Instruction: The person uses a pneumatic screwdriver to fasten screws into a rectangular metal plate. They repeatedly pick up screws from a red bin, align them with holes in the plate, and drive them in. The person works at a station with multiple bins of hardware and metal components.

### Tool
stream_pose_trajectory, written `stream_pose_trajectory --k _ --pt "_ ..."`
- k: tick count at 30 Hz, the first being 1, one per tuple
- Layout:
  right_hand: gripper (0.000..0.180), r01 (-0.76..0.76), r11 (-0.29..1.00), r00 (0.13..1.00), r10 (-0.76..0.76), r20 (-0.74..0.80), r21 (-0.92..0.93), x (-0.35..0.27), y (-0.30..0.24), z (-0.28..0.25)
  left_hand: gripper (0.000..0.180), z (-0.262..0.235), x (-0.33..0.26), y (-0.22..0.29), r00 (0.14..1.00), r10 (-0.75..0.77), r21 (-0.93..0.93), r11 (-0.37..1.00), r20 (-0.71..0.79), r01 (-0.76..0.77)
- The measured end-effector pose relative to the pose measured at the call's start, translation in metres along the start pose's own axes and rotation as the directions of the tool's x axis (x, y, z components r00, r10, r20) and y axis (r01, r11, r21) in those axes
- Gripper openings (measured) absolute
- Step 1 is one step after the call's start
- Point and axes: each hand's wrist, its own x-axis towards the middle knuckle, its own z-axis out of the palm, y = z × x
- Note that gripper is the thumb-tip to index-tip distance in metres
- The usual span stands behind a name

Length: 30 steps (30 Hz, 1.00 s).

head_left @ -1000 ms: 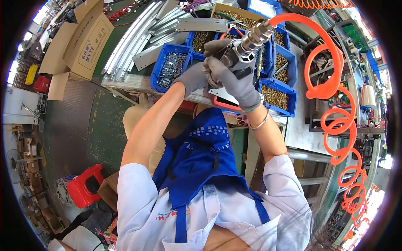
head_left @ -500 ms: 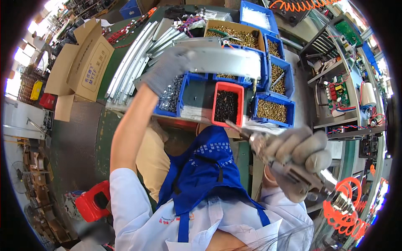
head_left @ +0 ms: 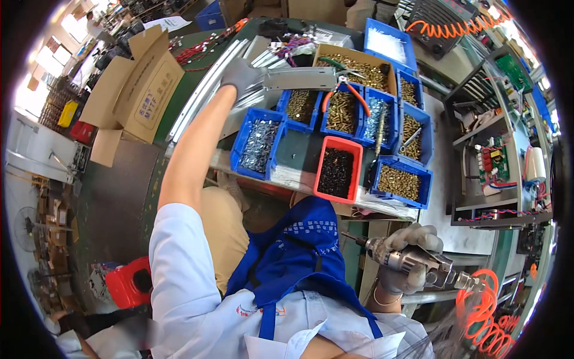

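Note:
My left hand, in a grey glove, reaches over the bench's far left and grips the end of a grey metal plate. The plate points right, above the far side of several blue screw bins. My right hand, also gloved, is wrapped round an air screwdriver off the bench's near edge. Its bit points left, touching nothing, and an orange coiled hose trails from its rear. A red bin of black screws stands between the hands. Orange-handled cutters rest across the bins.
Long metal strips lie at the bench's left, beside an open cardboard box. A blue bin of silver screws stands at the near left. Right stands an open metal chassis with circuit boards.
My left hand has moved the plate farther away and left, uncovering the bins. The plate now shows a narrower face. My right hand has drawn the screwdriver back from beside the red bin.

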Motion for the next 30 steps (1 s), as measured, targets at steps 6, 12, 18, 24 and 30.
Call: stream_pose_trajectory --k 6,12,18,24,30 --pt "0.047 -0.052 0.999 0.999 0.052 0.010 0.012 -0.007 0.009 -0.010 0.042 -0.033 -0.033 -0.091 0.989 0.035 0.160 0.985 0.144 -0.059" --pt "0.046 -0.070 0.997 0.997 0.071 0.012 -0.036 -0.010 0.008 -0.014 0.028 -0.007 -0.085 -0.095 0.984 -0.061 0.414 0.910 0.166 -0.013" --pt "0.050 0.003 1.000 1.000 -0.003 -0.024 0.001 -0.013 0.002 -0.021 0.021 -0.047 -0.091 -0.072 0.977 0.200 0.680 0.707 0.075 -0.197" --pt "0.060 -0.146 0.989 0.981 0.148 -0.124 0.023 -0.021 -0.006 -0.027 0.017 -0.116 -0.122 -0.034 0.964 0.256 0.226 0.946 -0.077 -0.233" --pt "0.045 -0.193 0.969 0.981 0.185 0.065 0.155 -0.018 -0.009 -0.025 0.014 -0.038 -0.173 0.062 0.810 0.583 -0.251 0.796 0.071 -0.551"
